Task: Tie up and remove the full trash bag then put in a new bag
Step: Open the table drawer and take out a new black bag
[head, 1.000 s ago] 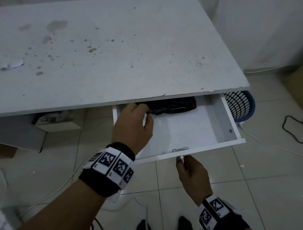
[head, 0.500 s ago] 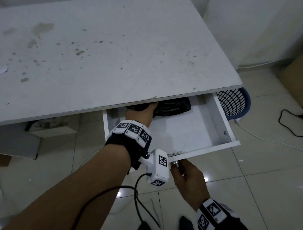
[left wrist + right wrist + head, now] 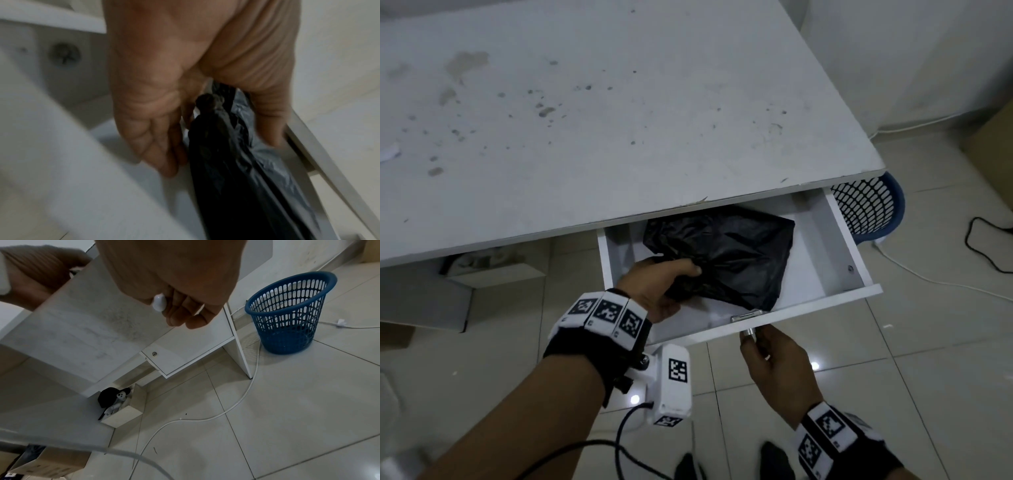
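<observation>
A folded black trash bag (image 3: 736,253) lies in the open white drawer (image 3: 822,240) under the desk. My left hand (image 3: 664,281) reaches into the drawer and grips the bag's near left corner; in the left wrist view the black plastic (image 3: 236,162) hangs between thumb and fingers (image 3: 156,146). My right hand (image 3: 767,353) pinches the small metal knob (image 3: 749,333) on the drawer front, which shows white (image 3: 158,304) in the right wrist view. A blue mesh bin (image 3: 287,313) stands with no bag in it on the floor right of the desk (image 3: 873,212).
The stained white desktop (image 3: 585,120) overhangs the back of the drawer. White cables (image 3: 226,412) and a black cable (image 3: 983,246) cross the tiled floor. A small open box (image 3: 121,410) of items sits under the desk; cardboard boxes stand at the far right (image 3: 993,137).
My left hand reached to the back of the drawer, took hold of the black bag and has drawn it forward into view. The right hand has stayed on the knob.
</observation>
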